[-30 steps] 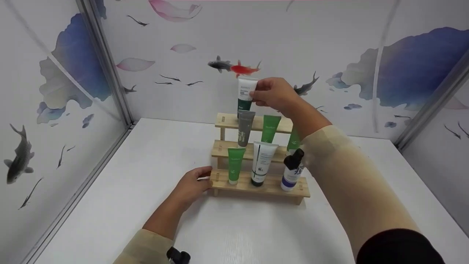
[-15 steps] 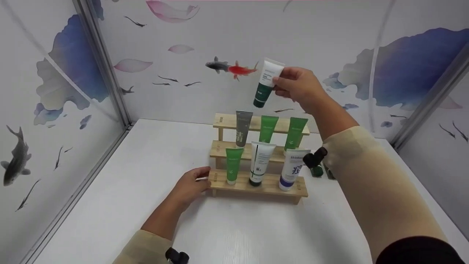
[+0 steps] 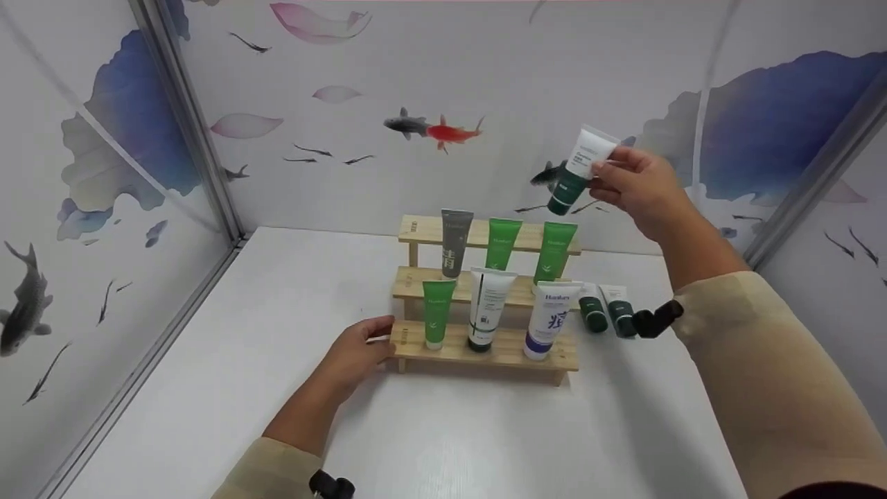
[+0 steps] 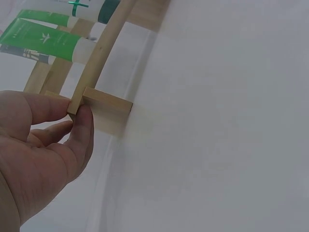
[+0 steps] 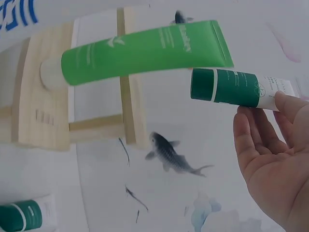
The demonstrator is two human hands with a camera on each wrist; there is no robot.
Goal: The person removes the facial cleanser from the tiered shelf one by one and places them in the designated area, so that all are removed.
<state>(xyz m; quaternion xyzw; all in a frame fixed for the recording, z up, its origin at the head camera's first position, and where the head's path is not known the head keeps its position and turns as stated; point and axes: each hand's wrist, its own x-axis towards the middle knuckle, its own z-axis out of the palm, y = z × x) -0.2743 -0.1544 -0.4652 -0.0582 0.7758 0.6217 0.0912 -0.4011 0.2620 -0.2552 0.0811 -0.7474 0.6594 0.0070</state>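
White and dark green, the squeeze tube (image 3: 582,170) hangs above the right end of the wooden three-tier rack (image 3: 463,293), apart from it and tilted, dark green end down and to the left. I see the right hand (image 3: 641,190) pinching it near its white end, thumb against fingers. Well apart from that tube, lower and to the left, I have the left hand (image 3: 357,353) pinching the left end of the lowest shelf (image 3: 454,351). On that shelf stand a green tube (image 3: 438,312), a white tube (image 3: 490,305) and a white-and-blue tube (image 3: 551,322); the middle shelf (image 3: 409,281) bears a grey tube (image 3: 455,242) and two more green tubes (image 3: 556,246). Just beside the rack, two tubes with dark green ends (image 3: 593,315) lie on the white table (image 3: 429,430).
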